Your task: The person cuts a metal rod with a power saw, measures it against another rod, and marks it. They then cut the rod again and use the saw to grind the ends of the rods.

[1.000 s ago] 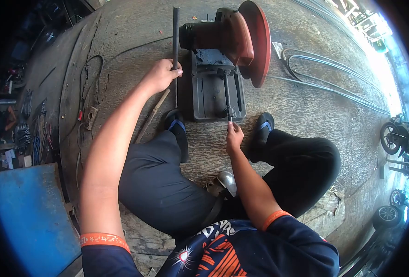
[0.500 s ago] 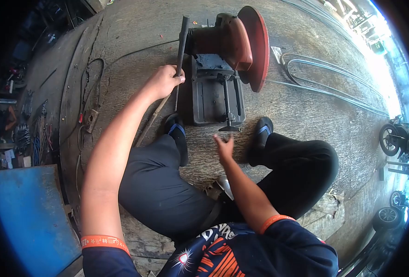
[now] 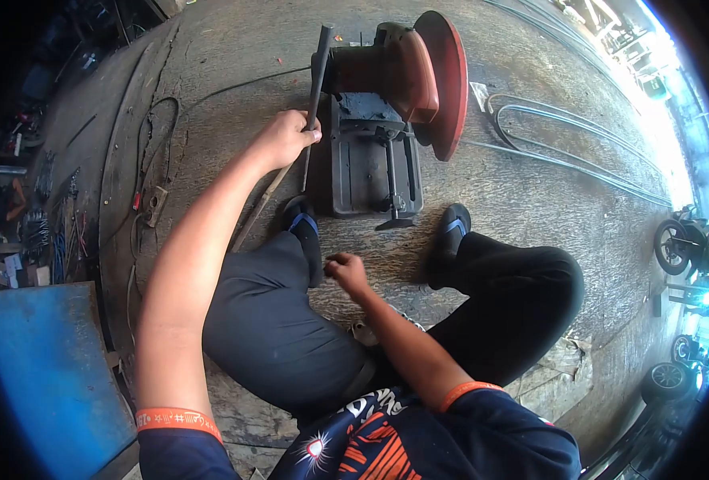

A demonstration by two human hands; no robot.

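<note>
My left hand [image 3: 288, 140] is wrapped round a long dark metal bar [image 3: 321, 72] beside the cut-off saw. A thinner brownish rod [image 3: 262, 204] slants down from below that hand toward my left knee. The saw has a reddish motor body [image 3: 406, 72], a large red disc guard [image 3: 448, 88] and a dark base [image 3: 362, 172]. On its base runs a clamp screw with a dark handle [image 3: 395, 225]. Curled and slightly blurred, my right hand [image 3: 348, 274] hovers between my knees, apart from the clamp handle. Its fingers hide whatever they may hold.
My sandalled feet [image 3: 300, 220] flank the saw base. A cable [image 3: 242, 86] trails left across the floor. Bent metal rods [image 3: 570, 112] lie at right. A blue panel [image 3: 42, 360] is at lower left, with tools [image 3: 58, 232] beyond it. Motorbikes stand at far right.
My right hand has moved left and toward me, away from the clamp handle, and its fingers have curled in. The left hand keeps its hold on the bar.
</note>
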